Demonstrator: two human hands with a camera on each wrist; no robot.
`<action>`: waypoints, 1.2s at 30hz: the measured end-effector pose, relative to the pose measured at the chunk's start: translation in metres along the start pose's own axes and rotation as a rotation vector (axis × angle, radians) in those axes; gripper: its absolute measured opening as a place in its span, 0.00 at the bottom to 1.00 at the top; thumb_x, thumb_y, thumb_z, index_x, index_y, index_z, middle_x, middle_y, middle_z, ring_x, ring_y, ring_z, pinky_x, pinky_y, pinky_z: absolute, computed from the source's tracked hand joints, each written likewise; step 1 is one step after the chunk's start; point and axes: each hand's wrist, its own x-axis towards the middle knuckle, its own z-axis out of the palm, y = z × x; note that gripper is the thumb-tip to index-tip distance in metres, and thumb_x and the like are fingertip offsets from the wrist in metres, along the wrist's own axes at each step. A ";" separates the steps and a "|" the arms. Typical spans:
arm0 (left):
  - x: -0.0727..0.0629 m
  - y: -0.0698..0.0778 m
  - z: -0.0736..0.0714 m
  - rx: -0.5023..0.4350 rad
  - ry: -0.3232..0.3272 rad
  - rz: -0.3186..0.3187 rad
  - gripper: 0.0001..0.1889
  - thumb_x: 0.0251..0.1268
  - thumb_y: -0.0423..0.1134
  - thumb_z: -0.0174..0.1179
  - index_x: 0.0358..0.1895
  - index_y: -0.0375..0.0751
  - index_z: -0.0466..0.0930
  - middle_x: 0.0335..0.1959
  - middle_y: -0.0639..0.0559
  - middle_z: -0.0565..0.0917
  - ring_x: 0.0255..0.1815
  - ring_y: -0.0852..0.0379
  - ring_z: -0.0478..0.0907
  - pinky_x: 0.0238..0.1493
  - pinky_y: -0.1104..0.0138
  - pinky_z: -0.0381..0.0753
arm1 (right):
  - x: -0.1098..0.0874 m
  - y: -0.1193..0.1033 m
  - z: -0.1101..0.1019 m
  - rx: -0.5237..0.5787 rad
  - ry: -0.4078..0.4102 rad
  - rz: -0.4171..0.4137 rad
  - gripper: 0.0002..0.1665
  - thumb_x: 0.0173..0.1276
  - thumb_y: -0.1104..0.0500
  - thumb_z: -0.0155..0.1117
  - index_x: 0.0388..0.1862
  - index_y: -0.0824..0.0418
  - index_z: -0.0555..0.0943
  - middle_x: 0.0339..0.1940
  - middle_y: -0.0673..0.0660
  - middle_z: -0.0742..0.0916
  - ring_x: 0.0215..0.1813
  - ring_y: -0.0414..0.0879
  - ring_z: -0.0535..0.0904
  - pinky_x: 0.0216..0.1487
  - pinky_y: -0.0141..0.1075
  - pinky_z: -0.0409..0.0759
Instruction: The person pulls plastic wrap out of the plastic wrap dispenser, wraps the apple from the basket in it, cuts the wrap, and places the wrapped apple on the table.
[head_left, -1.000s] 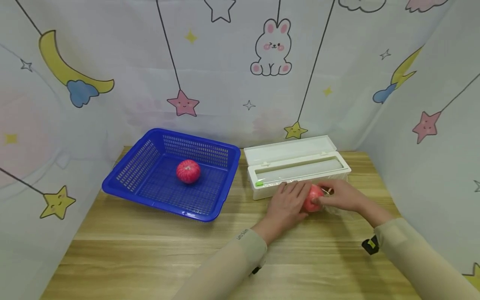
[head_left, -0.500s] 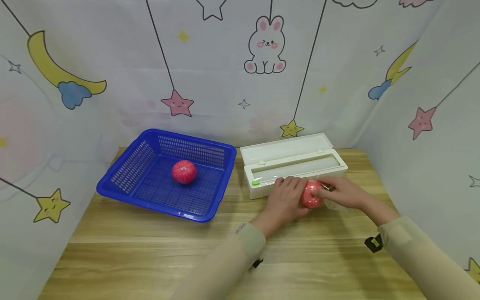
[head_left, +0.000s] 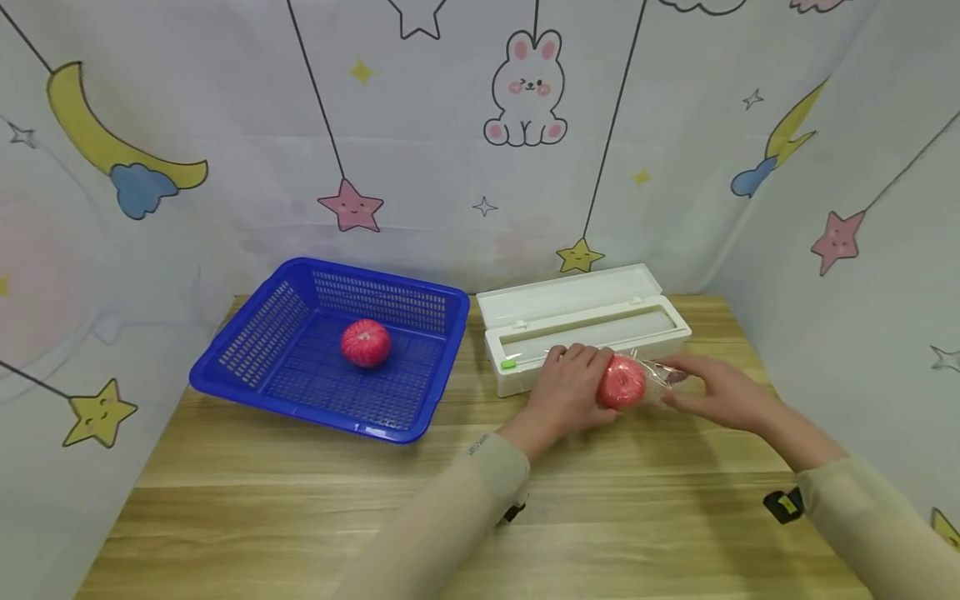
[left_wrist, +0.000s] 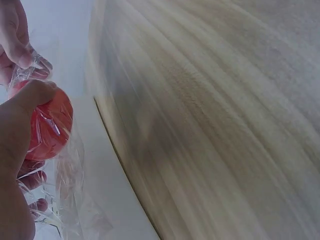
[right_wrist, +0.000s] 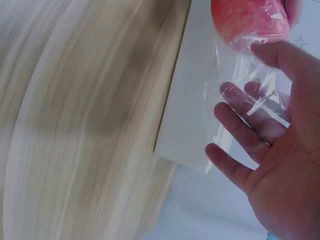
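Note:
A red apple [head_left: 622, 382], partly covered in clear plastic wrap [left_wrist: 69, 185], is held in front of a white wrap dispenser [head_left: 517, 382]. My left hand [head_left: 567, 392] grips it from the left, the thumb lying over the apple in the left wrist view. To its right is my right hand [head_left: 723, 392], thumb and fingers apart. Crinkled film [right_wrist: 265, 90] spreads between that thumb and those fingers in the right wrist view, and the thumb tip touches the film just beside the apple. The dispenser's lid stands raised, with the film roll [head_left: 600, 332] showing inside.
A blue plastic basket [head_left: 442, 392] stands at the left on the wooden table [head_left: 300, 517], with a second red apple [head_left: 365, 343] in it. Behind hangs a white cloth [head_left: 420, 125] printed with stars and a rabbit. Cloth also closes off both sides.
My right hand has drawn back to the right from the apple, its thumb coming off the top, and its fingers have spread. My left hand keeps its grip. The head view has shifted slightly.

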 end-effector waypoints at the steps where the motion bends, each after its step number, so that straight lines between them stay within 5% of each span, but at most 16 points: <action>1: 0.001 0.000 0.000 0.002 0.000 0.001 0.44 0.56 0.69 0.75 0.71 0.52 0.71 0.63 0.58 0.82 0.67 0.57 0.75 0.70 0.58 0.72 | -0.001 0.003 -0.001 -0.022 0.017 -0.018 0.25 0.70 0.59 0.75 0.64 0.64 0.84 0.47 0.52 0.91 0.49 0.53 0.88 0.50 0.55 0.85; 6: 0.002 -0.001 0.000 0.008 -0.002 0.003 0.44 0.56 0.69 0.75 0.72 0.51 0.71 0.63 0.58 0.82 0.67 0.58 0.75 0.70 0.59 0.72 | -0.007 0.016 -0.006 -0.097 0.113 -0.062 0.07 0.71 0.65 0.73 0.46 0.60 0.88 0.41 0.47 0.90 0.44 0.45 0.86 0.45 0.51 0.85; 9: 0.003 -0.001 0.000 0.008 -0.002 0.010 0.45 0.56 0.69 0.75 0.72 0.51 0.71 0.63 0.58 0.82 0.67 0.58 0.75 0.70 0.59 0.72 | -0.011 0.022 -0.010 -0.112 0.156 -0.058 0.06 0.71 0.66 0.73 0.40 0.55 0.87 0.38 0.46 0.89 0.43 0.43 0.85 0.42 0.50 0.84; 15: 0.006 -0.001 0.003 0.027 -0.004 0.011 0.45 0.56 0.70 0.74 0.72 0.51 0.72 0.63 0.58 0.82 0.67 0.58 0.76 0.69 0.59 0.72 | -0.016 0.026 -0.014 -0.110 0.173 -0.020 0.01 0.75 0.64 0.70 0.41 0.59 0.87 0.40 0.53 0.91 0.45 0.55 0.88 0.43 0.54 0.84; 19: 0.007 -0.002 0.003 0.023 -0.023 0.007 0.46 0.56 0.70 0.74 0.73 0.51 0.72 0.63 0.57 0.82 0.66 0.58 0.76 0.69 0.59 0.72 | -0.017 0.019 -0.015 -0.113 0.188 0.013 0.19 0.73 0.64 0.72 0.59 0.67 0.82 0.54 0.66 0.88 0.56 0.68 0.83 0.53 0.66 0.80; 23: 0.010 -0.002 -0.001 0.013 -0.038 0.008 0.44 0.56 0.70 0.74 0.71 0.51 0.73 0.62 0.57 0.82 0.65 0.57 0.76 0.67 0.59 0.73 | -0.012 -0.004 -0.009 -0.185 0.292 -0.121 0.43 0.62 0.62 0.78 0.75 0.65 0.73 0.66 0.69 0.81 0.65 0.70 0.76 0.64 0.68 0.73; 27: 0.015 -0.001 -0.008 -0.013 -0.080 -0.005 0.42 0.56 0.70 0.74 0.70 0.52 0.74 0.62 0.58 0.82 0.65 0.57 0.75 0.67 0.58 0.74 | -0.005 -0.025 0.010 -0.315 0.321 -0.271 0.56 0.52 0.58 0.84 0.80 0.64 0.69 0.73 0.66 0.77 0.72 0.68 0.70 0.77 0.66 0.62; 36: 0.027 -0.011 -0.019 -0.157 -0.133 -0.034 0.38 0.57 0.68 0.74 0.66 0.52 0.78 0.56 0.59 0.85 0.58 0.58 0.77 0.61 0.58 0.78 | 0.008 -0.025 0.050 -0.395 0.378 -0.319 0.65 0.41 0.60 0.92 0.79 0.67 0.68 0.76 0.66 0.75 0.77 0.67 0.67 0.82 0.63 0.55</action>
